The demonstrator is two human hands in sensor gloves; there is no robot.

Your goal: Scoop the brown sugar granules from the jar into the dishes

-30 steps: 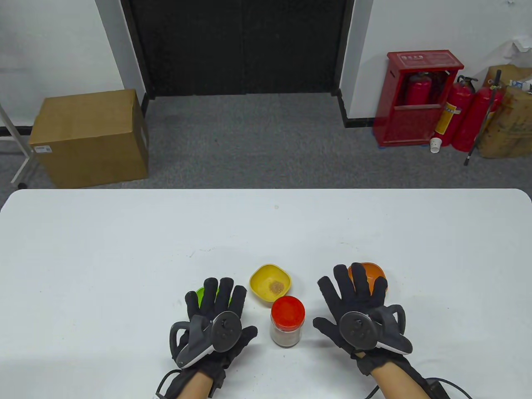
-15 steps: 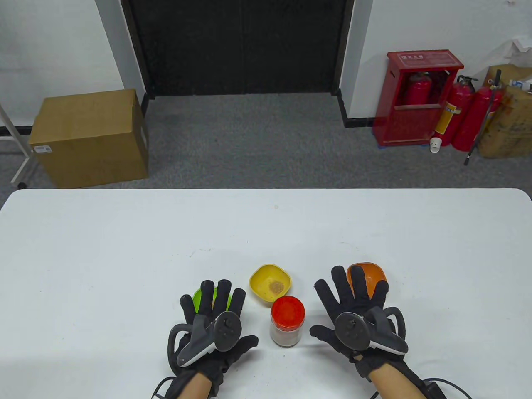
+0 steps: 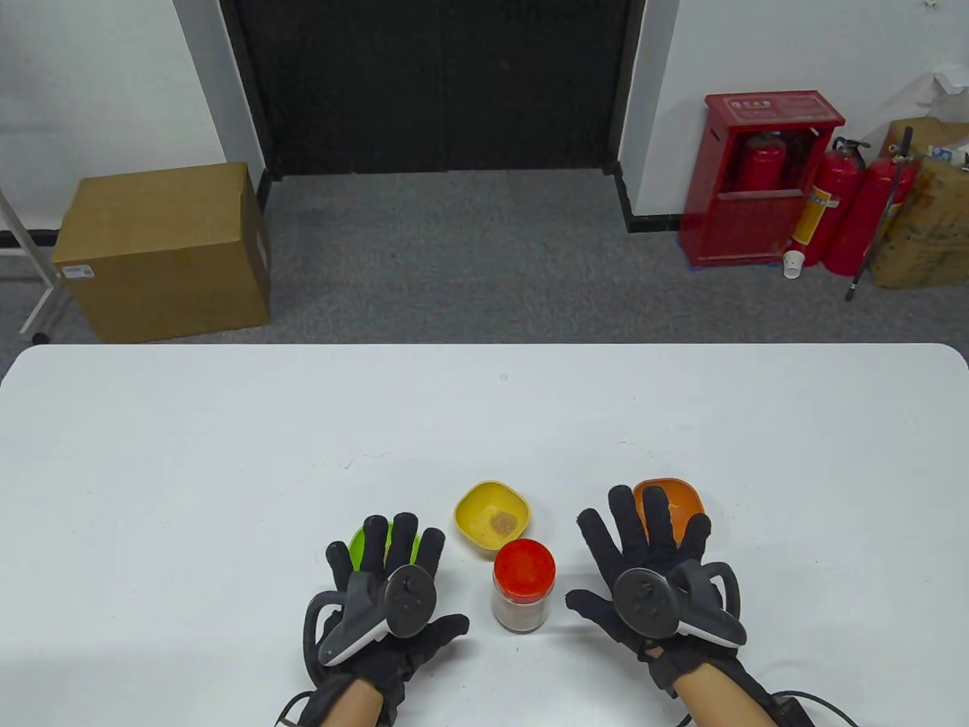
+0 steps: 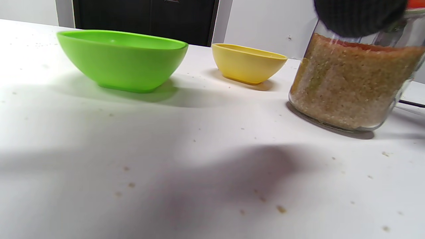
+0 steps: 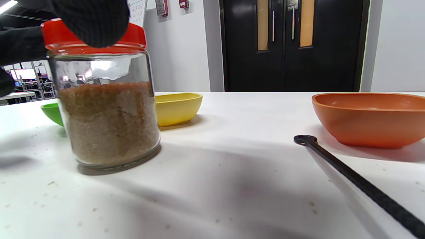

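A glass jar point(image 3: 522, 594) of brown sugar with its red lid on stands near the table's front edge between my hands. A yellow dish point(image 3: 492, 519) with a little sugar sits just behind it. A green dish point(image 3: 362, 536) lies partly under my left hand's fingers. An orange dish point(image 3: 674, 496) lies behind my right hand's fingers. My left hand point(image 3: 394, 575) and right hand point(image 3: 643, 560) are spread open, palms down, holding nothing. In the right wrist view a black spoon handle point(image 5: 348, 179) lies on the table beside the orange dish point(image 5: 372, 119), right of the jar point(image 5: 106, 99).
Loose sugar grains are scattered on the white table point(image 4: 132, 172). The left wrist view shows the green dish point(image 4: 123, 59), the yellow dish point(image 4: 247, 63) and the jar point(image 4: 352, 79) in a row. A cardboard box point(image 3: 163, 250) and fire extinguishers point(image 3: 840, 212) stand on the floor beyond.
Both hands have drawn back slightly toward the near edge, still spread open. The jar and dishes have not moved.
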